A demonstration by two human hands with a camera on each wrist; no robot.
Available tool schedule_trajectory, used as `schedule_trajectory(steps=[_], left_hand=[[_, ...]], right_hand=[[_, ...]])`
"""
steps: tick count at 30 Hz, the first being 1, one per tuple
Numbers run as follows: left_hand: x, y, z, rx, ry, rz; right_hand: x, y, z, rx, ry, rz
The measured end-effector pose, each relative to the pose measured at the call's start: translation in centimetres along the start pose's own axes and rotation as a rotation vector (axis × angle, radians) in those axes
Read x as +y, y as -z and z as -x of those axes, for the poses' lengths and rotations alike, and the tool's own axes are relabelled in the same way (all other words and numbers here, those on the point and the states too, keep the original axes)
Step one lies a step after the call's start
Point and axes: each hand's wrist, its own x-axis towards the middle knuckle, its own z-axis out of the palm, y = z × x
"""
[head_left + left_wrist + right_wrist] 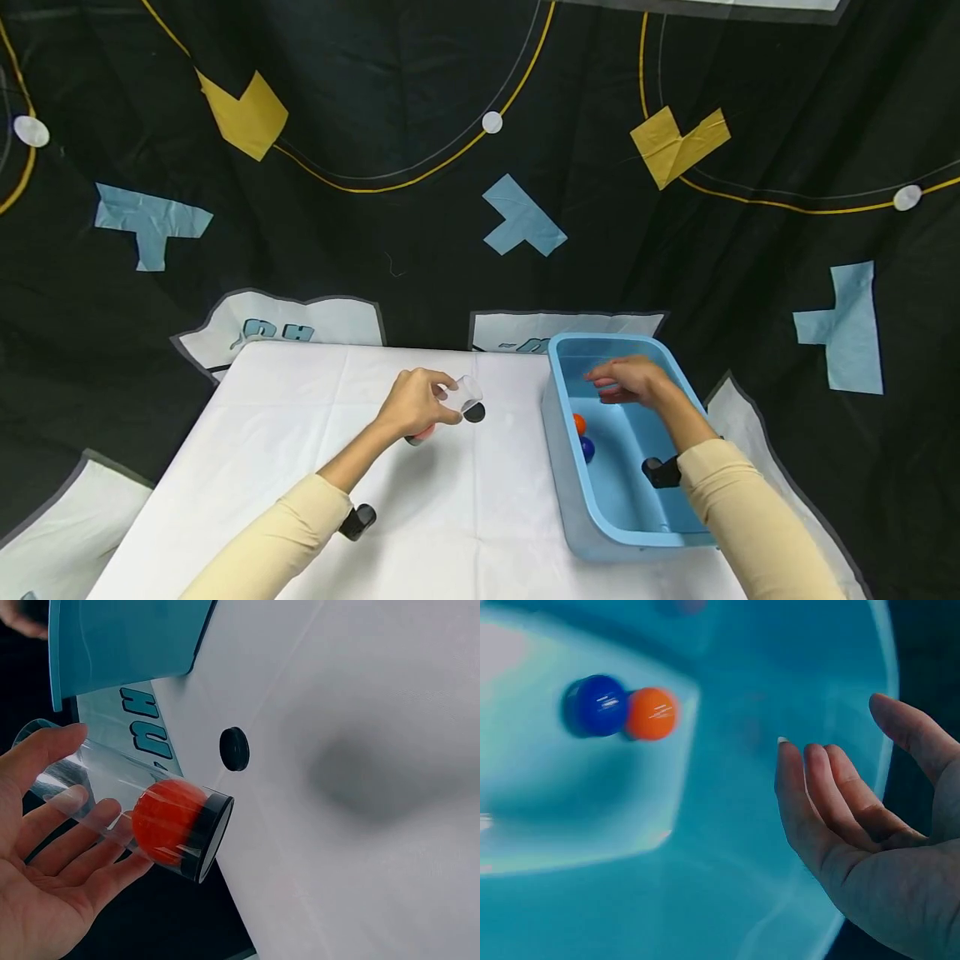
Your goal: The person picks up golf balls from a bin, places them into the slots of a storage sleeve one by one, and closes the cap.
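Note:
My left hand (pixel 415 402) grips a clear tube (pixel 109 766) between thumb and fingers, above the white table. Inside the tube, a red ball (pixel 161 823) sits at the end closed by a black cap (pixel 207 837); the tube tilts, its other end by the thumb. A loose black cap (pixel 235 748) lies on the table just beyond. Over the blue bin (pixel 564 483), my right hand (pixel 633 379) hangs with relaxed fingers, thumb apart, nothing in it. An orange ball (pixel 653 714) and a dark blue ball (pixel 600 705) lie side by side on the bin's floor.
The bin stands at the right side of the white-covered table (pixel 300 433). Behind the table hangs a black cloth (pixel 420 258) with yellow and blue tape pieces. White printed sheets (pixel 315 321) show along the table's far edge.

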Motion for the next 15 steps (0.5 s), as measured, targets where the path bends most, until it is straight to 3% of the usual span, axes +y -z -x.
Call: schedule_trajectory(steps=[9,15], left_hand=[[-0.1,0.4,0.0,-0.017,0.036,0.008],[-0.1,0.6,0.1,-0.018,0.055,-0.009]], right_hand=[[5.2,-0.5,-2.5,-0.047,-0.192,0.019],[7.2,-1.3,-3.9,-0.105,-0.297,-0.038]])
